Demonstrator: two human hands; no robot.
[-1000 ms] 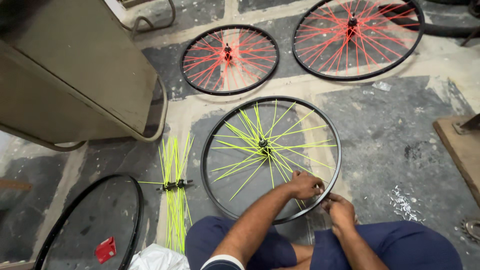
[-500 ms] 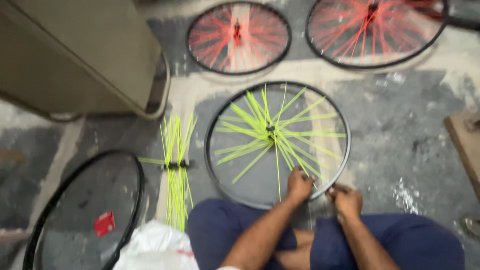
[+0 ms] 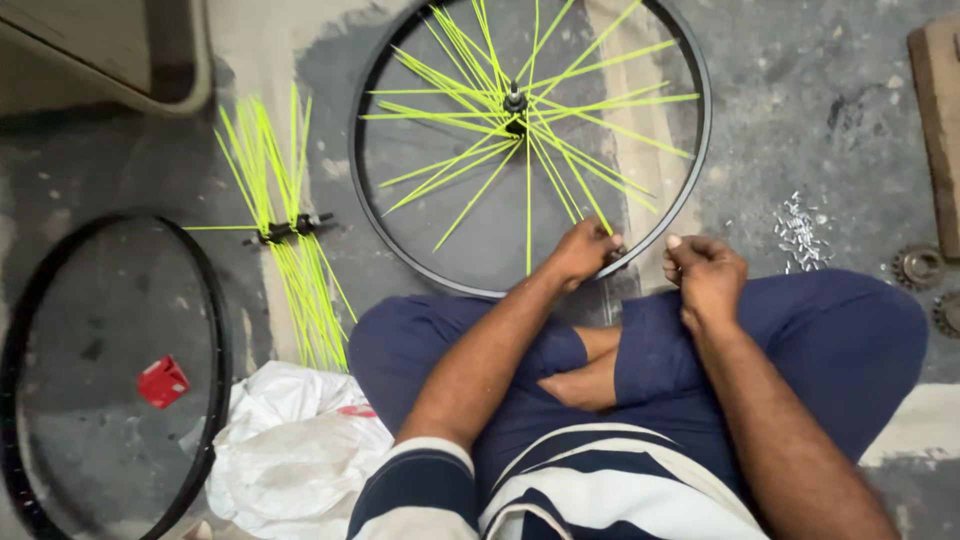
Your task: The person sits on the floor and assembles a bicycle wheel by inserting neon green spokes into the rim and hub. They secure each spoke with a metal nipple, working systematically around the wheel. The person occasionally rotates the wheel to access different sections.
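Rough grey concrete floor [image 3: 830, 90] with pale painted bands, seen from above by a person seated cross-legged in dark blue trousers. A black bicycle wheel rim [image 3: 372, 225] lies flat on the floor just ahead of the knees, its neon-yellow spokes [image 3: 470, 160] fanning loosely from a central hub [image 3: 515, 102]. The left hand [image 3: 582, 250] rests on the near edge of the rim, fingers pinched together on the end of one yellow spoke where it meets the rim. The right hand [image 3: 708, 272] hovers just beside it, clear of the rim, fingers curled shut; whether it holds something small cannot be told. To the left of the wheel lies a second hub with a bundle of yellow spokes [image 3: 290, 250], and beyond it, at the left edge of the view, an empty black rim [image 3: 218, 330] encircling a small red packet [image 3: 162, 381]. A crumpled white plastic bag [image 3: 290, 450] sits by the left knee. Right of the right hand lies a scatter of small silver nipples [image 3: 800, 230], with a toothed sprocket [image 3: 916, 266] near the right edge
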